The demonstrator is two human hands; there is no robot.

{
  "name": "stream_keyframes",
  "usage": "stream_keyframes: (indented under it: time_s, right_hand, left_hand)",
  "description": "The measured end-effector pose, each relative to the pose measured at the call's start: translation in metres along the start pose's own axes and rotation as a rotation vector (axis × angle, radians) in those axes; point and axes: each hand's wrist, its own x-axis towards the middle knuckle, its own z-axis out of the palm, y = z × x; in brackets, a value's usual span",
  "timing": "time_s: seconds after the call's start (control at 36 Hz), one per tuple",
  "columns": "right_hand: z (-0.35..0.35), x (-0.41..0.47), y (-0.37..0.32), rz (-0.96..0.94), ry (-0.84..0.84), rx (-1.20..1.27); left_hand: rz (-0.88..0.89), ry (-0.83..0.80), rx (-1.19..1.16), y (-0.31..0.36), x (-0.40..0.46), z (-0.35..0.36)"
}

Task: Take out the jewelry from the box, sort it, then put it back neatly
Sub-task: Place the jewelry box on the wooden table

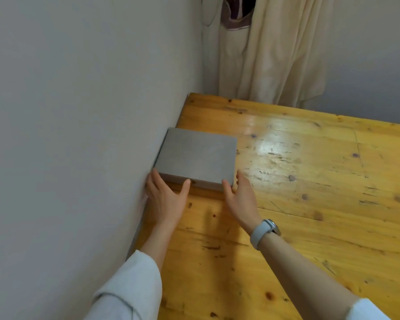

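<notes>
1. Reaching for the box (195,155) with both hands. It lies flat on the wooden table (310,181), just ahead of my fingertips, its far-left edge tight against the wall (79,112).

2. Left hand (165,199): fingers straight and spread, thumb at the near front edge of the box, fingertips at its left near corner beside the wall. Nothing gripped; at most touching.

3. Right hand (239,199): also spread and relaxed, thumb tip at the near right corner of the box, fingers alongside the right side. No hold taken. Pale watch (264,233) on that wrist.

4. Lid is down. Box reads as a plain grey slab, closed, with a small dark mark on the front edge between my thumbs. Could be a catch or notch; too small to tell.

5. Jewelry: none in sight. I judge it is all inside the closed box, though I cannot see that.

6. Progress, as I judge it: at the very start. Nothing taken out, nothing sorted, nothing put back.

7. Left to do: get a hold on the box, likely draw it toward me away from the wall, open it, lift the pieces out onto the bare wood to my right, sort them, return them in order.

8. Beyond the hands, past the far table edge, a cream cloth (275,54) hangs down.
</notes>
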Motion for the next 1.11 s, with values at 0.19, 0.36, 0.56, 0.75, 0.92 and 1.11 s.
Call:
stream_keyframes:
  time_s: [0.19,0.36,0.56,0.75,0.92,1.11]
  right_hand:
    - [0.037,0.027,0.022,-0.006,0.186,0.104]
    - [0.028,0.025,0.034,-0.082,0.206,0.133]
    - [0.000,-0.016,0.054,-0.135,0.241,0.143]
    - [-0.033,-0.117,0.079,-0.157,0.235,0.179]
    - [-0.044,-0.189,0.102,-0.162,0.234,0.244]
    - [-0.036,-0.236,0.124,-0.209,0.218,0.237]
  left_hand:
    - [0.011,0.206,-0.213,0.002,0.012,0.025]
    - [0.043,0.235,-0.275,-0.001,0.006,0.030]
    - [0.087,0.245,-0.383,-0.008,-0.044,0.034]
    - [0.091,0.221,-0.468,-0.024,-0.135,0.018]
    - [0.112,0.216,-0.465,-0.047,-0.206,0.011]
    - [0.081,0.211,-0.484,-0.081,-0.256,0.002]
